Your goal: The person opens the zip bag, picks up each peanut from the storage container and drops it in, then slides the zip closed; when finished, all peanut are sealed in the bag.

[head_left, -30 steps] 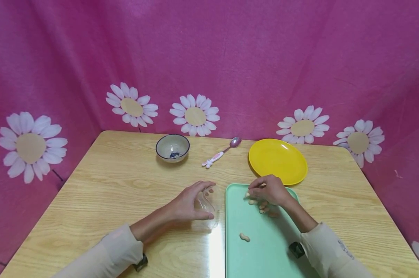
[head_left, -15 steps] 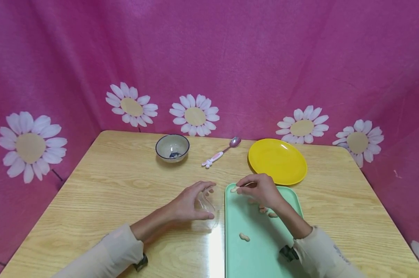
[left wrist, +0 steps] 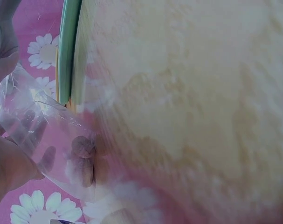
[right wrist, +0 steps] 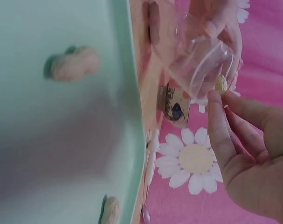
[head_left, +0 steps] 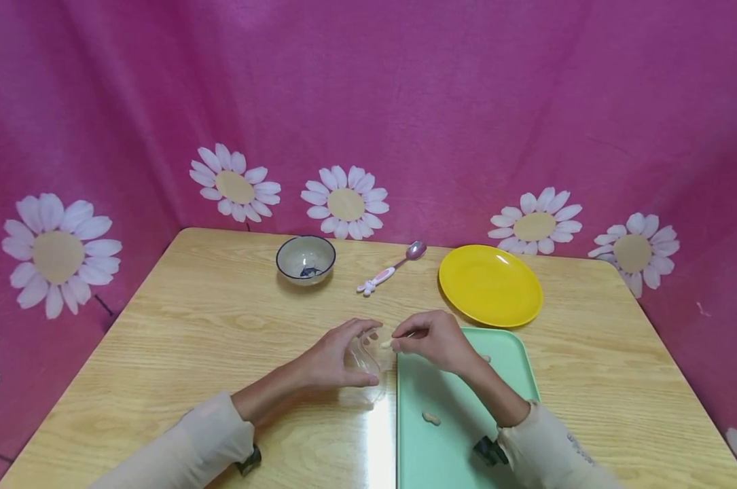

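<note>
My left hand (head_left: pixel 331 358) grips a clear plastic bag (right wrist: pixel 202 65) and spreads its mouth, thumb apart from the fingers. Inside the bag, the left wrist view shows a peanut or two (left wrist: pixel 83 148) near the bottom. Pinched between thumb and fingers of my right hand (head_left: pixel 438 341) is a peanut in its shell (right wrist: pixel 221 83), right at the bag's mouth. Below the right arm lies the light green tray (head_left: pixel 417 455). One peanut (head_left: pixel 431 418) rests on it toward the near side; the right wrist view shows another peanut (right wrist: pixel 111 211) there. The right hand and arm hide part of the tray.
A small blue-rimmed bowl (head_left: pixel 291 265) stands at the back of the wooden table (head_left: pixel 209 305). Right of it lies a spoon with a rabbit handle (head_left: pixel 380 276). The yellow plate (head_left: pixel 490 285) sits behind the tray. A pink flowered cloth (head_left: pixel 441 122) hangs around the table.
My right hand has picked up a peanut from the tray's far end and carried it left to the bag. The left hand with the bag has stayed in place.
</note>
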{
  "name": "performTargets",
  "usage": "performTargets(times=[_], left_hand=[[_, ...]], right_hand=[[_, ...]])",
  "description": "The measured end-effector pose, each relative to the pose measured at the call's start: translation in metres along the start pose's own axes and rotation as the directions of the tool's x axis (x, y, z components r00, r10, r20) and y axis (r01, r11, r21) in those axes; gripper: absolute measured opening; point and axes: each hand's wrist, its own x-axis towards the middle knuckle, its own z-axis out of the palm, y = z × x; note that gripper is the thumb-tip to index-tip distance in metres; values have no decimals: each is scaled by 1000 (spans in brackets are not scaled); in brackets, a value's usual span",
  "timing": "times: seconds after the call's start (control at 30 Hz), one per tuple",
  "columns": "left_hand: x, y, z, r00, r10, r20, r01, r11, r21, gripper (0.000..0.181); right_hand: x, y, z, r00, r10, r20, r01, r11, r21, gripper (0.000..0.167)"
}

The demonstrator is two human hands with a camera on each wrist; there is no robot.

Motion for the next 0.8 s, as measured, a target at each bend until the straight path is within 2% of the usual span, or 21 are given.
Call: performTargets(times=[0.3,0.43,0.63,0.8], left_hand=[[1,1,0,1000,15,-7,-15,1000,-4,79],[1,0,0,999,36,-20,-36,999,17,80],[1,0,2,1000,18,-23,-17,1000,12,80],[0,0,1,1000,4,-22,-4,1000,7,81]], right_hand=[[-2,0,0,993,-45,107,39,998,55,18],[-6,6,-8,995,-26,94,21,998,53,18],[-15,20,-21,997,64,43,-65,998,24,19],[-17,35,-31,994,105,15,-104,994,-22,18]])
